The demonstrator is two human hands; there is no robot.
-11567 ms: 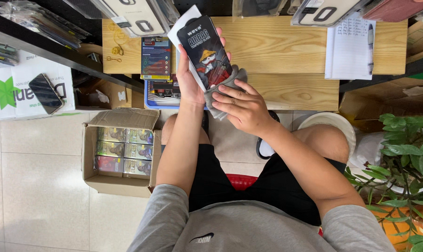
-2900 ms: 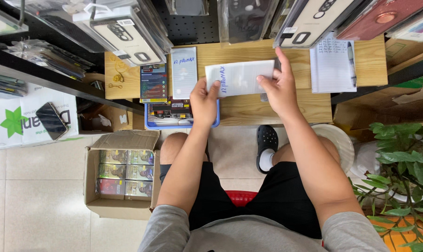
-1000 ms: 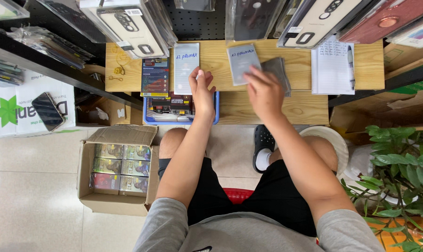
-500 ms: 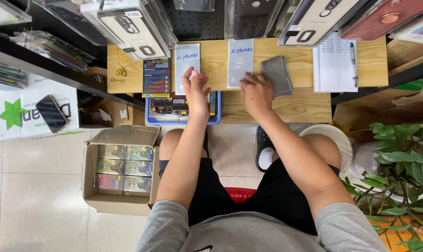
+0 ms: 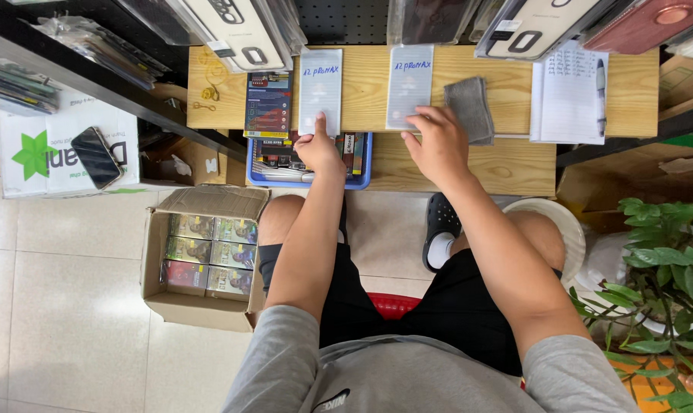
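Two flat white sleeves lie side by side on the wooden counter (image 5: pixel 514 164). My left hand (image 5: pixel 318 147) has its index finger stretched out, the tip pressing the lower edge of the left sleeve (image 5: pixel 320 90). My right hand (image 5: pixel 436 144) rests with spread fingers on the bottom edge of the right sleeve (image 5: pixel 410 84). A grey cloth (image 5: pixel 470 108) lies just right of that sleeve, next to my right hand. Neither hand grips anything.
A dark printed box (image 5: pixel 267 105) lies left of the sleeves, above a blue tray (image 5: pixel 361 182) of packets. A notepad with a pen (image 5: pixel 569 92) is at the right. An open cardboard box (image 5: pixel 202 264) of packets stands on the floor, a plant (image 5: pixel 667 268) at right.
My right hand laid the second sleeve down on the counter and let go of the grey cloth, which now lies beside it. My left hand stayed on the left sleeve.
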